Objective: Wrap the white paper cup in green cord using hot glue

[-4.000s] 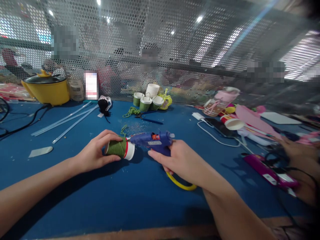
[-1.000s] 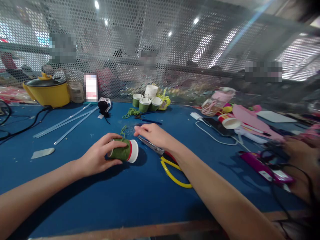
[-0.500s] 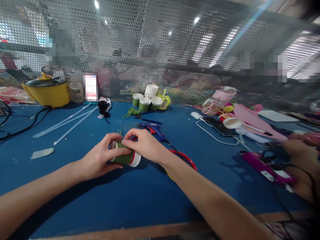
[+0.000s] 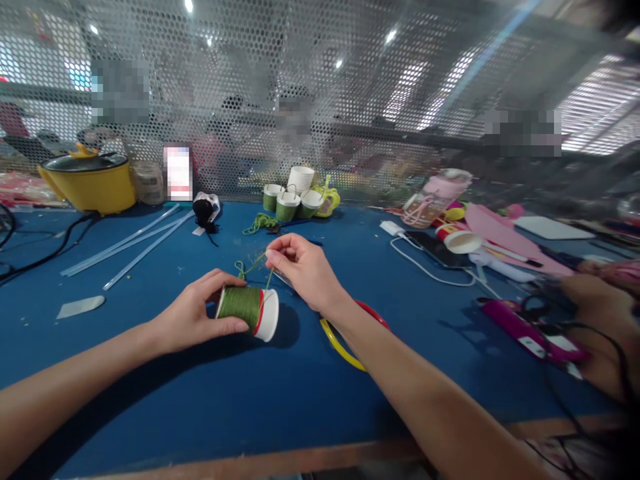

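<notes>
My left hand (image 4: 200, 313) is closed around a paper cup (image 4: 241, 308) lying on its side above the blue table. Green yarn is wound over most of the cup, with a red band and a bare white end at the right. Pinched in the fingertips of my right hand (image 4: 303, 270) is a strand of green yarn (image 4: 269, 277) running up from the cup. A loose loop of this yarn trails behind the cup. Under my right forearm lie scissors with red and yellow handles (image 4: 345, 347), partly hidden.
Several green-wrapped cups (image 4: 287, 205) stand at the back beside yellow yarn (image 4: 327, 201). Clear glue sticks (image 4: 143, 247) and a yellow pot (image 4: 87, 183) are on the left. To the right lie a phone (image 4: 440, 250), a purple power strip (image 4: 530, 330) and another person's arm (image 4: 595, 327).
My right hand has lifted off the cup and moved up and right, drawing the strand out. The cup's yarn-covered side is now more exposed in my left hand.
</notes>
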A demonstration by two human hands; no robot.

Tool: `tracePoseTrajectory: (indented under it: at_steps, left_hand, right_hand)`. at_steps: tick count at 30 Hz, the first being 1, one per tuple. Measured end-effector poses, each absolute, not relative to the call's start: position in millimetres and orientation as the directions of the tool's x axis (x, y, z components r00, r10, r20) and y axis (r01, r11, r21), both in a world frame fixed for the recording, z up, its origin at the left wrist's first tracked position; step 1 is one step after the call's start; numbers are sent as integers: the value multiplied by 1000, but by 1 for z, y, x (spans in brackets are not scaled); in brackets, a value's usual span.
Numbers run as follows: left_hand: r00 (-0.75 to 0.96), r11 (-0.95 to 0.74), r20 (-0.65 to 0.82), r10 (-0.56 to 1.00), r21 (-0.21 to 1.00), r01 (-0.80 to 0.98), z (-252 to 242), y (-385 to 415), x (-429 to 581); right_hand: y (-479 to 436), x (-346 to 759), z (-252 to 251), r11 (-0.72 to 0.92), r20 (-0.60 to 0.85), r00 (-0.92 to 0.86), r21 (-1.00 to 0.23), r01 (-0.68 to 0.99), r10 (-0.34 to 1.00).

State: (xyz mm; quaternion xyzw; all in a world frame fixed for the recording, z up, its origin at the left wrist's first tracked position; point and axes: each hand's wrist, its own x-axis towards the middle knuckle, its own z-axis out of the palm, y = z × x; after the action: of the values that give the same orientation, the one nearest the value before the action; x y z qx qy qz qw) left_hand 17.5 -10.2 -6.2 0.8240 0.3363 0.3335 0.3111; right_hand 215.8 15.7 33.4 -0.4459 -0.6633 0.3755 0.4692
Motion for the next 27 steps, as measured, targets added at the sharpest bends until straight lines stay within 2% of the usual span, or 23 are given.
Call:
tracePoseTrajectory:
  at_steps: [4, 13, 27]
  left_hand:
    - [573, -598, 343, 744, 724, 343, -5, -12, 17]
    - [627, -720, 427, 652, 607, 336, -4, -15, 16]
    - [634, -818, 541, 552, 497, 289, -4, -17, 15]
  right_hand:
    - [17, 216, 30, 331, 297, -174, -916, 225, 939]
    - [13, 211, 32, 321, 271, -210, -911, 260, 939]
    - [9, 209, 28, 212, 148, -258, -947, 240, 955]
